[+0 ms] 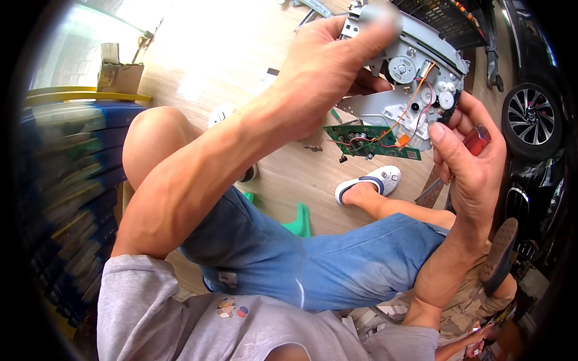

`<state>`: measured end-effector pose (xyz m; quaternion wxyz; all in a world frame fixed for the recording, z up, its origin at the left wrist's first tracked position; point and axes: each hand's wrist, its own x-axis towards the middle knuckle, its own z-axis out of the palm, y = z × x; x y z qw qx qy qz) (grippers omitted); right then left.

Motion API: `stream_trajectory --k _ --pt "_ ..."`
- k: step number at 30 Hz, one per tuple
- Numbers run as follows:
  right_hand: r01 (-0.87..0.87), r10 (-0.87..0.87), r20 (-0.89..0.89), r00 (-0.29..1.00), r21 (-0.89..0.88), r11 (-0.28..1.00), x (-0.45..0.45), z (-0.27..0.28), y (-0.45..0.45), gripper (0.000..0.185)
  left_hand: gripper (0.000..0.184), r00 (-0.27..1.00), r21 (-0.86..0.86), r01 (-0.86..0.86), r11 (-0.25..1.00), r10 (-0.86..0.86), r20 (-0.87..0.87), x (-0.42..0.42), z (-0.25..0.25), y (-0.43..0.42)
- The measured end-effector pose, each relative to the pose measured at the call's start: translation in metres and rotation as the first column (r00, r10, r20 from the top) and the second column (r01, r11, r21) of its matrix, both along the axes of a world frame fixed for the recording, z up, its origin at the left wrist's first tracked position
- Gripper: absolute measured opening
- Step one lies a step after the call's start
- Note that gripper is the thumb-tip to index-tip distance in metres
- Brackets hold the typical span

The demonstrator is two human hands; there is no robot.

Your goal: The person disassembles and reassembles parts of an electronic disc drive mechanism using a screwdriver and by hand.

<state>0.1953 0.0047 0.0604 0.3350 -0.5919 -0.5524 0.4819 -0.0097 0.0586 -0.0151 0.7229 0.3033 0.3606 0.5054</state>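
Raised in front of me is a metal disc drive mechanism (385, 105) with white gears, a round motor and orange and red wires. My left hand (334, 57) grips its far left edge, thumb on top; a blur covers the thumb tip. At the lower right corner, my right hand (472, 141) closes on the mechanism with thumb and fingers. A shiny red piece (477, 139), like a tool handle, is tucked in the right hand's fingers; its other end is hidden. Below the mechanism hangs a green circuit board (373, 142), joined to it by wires.
A green plastic stool (297, 221) shows between my legs. Stacked blue items (78, 180) and a cardboard box (120, 77) stand at left. A black crate (442, 21) is at the far right, near a car wheel (532, 114). Another person's camouflage trousers (460, 301) show at lower right.
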Motion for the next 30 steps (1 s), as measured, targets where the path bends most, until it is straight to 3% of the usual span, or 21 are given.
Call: stream_trajectory --k 3,9,12,14,15,19,21,24,30 --pt "0.033 -0.033 -0.056 0.998 0.003 0.999 -0.001 0.004 0.001 0.055 0.039 0.996 0.133 0.091 0.987 -0.088 -0.032 -0.003 0.0 0.002" --pt "0.097 -0.095 -0.092 0.991 0.015 0.995 -0.004 0.007 -0.001 0.053 0.042 0.969 0.173 0.229 0.958 -0.208 -0.13 -0.016 0.015 0.003" --pt "0.066 -0.068 -0.063 0.996 -0.019 0.998 0.007 0.007 0.001 0.055 0.068 0.965 0.288 0.233 0.929 -0.183 -0.189 -0.02 0.014 0.0" --pt "0.072 -0.073 -0.08 0.994 -0.013 0.997 0.009 0.007 0.002 0.054 0.109 0.91 0.293 0.306 0.906 -0.187 -0.371 -0.023 0.034 0.003" --pt "0.075 -0.076 -0.088 0.993 -0.01 0.997 0.009 0.008 0.001 0.053 0.119 0.899 0.315 0.361 0.878 -0.238 -0.367 -0.027 0.041 -0.003" --pt "0.075 -0.074 -0.065 0.995 0.017 0.997 0.007 0.008 0.001 0.05 0.123 0.883 0.15 0.436 0.887 -0.39 -0.261 -0.031 0.057 -0.003" --pt "0.074 -0.072 -0.062 0.995 0.027 0.997 0.007 0.007 0.002 0.05 0.123 0.89 0.135 0.409 0.903 -0.362 -0.276 -0.029 0.059 -0.005" --pt "0.067 -0.065 -0.05 0.997 0.03 0.997 0.007 0.006 0.002 0.049 0.123 0.888 0.221 0.34 0.914 -0.235 -0.396 -0.017 0.07 -0.021" --pt "0.062 -0.06 -0.039 0.997 0.049 0.997 0.007 0.006 0.001 0.05 0.125 0.849 0.289 0.395 0.872 -0.226 -0.477 -0.02 0.053 -0.016"
